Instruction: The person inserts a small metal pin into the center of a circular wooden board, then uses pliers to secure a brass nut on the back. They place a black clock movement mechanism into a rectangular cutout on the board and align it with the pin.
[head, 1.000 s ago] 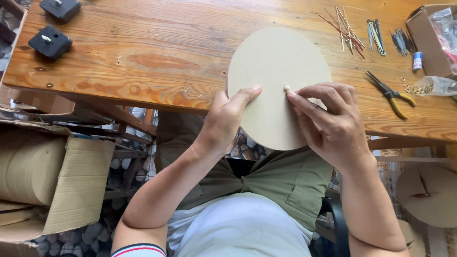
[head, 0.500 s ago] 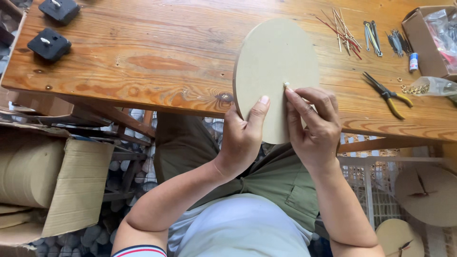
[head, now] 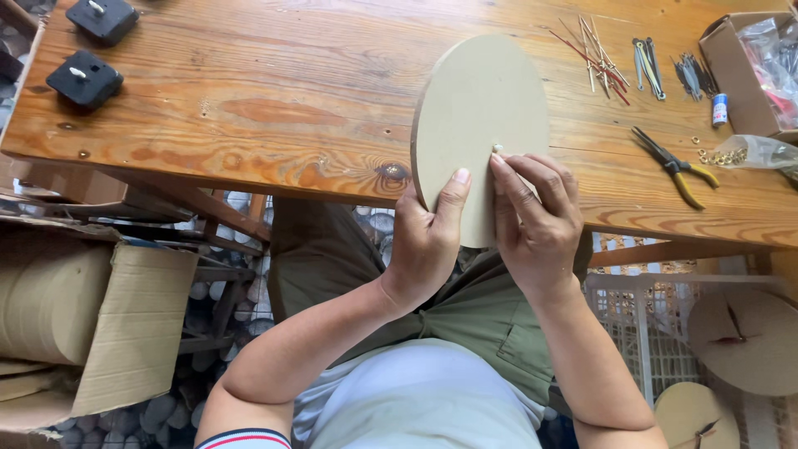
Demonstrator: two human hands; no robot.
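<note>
Round wooden disc [head: 478, 108] stood tilted on edge, left hand [head: 428, 241] gripping its near rim, right hand [head: 536, 220] pinching the centre shaft [head: 497, 149]; a loosened grip could let it slip onto the table [head: 249, 100].

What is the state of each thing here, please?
round board: tilted on edge, held by both hands
left hand: gripping the board's lower edge
right hand: fingers at the centre peg
pliers: lying closed on the table
cardboard box: open
</note>
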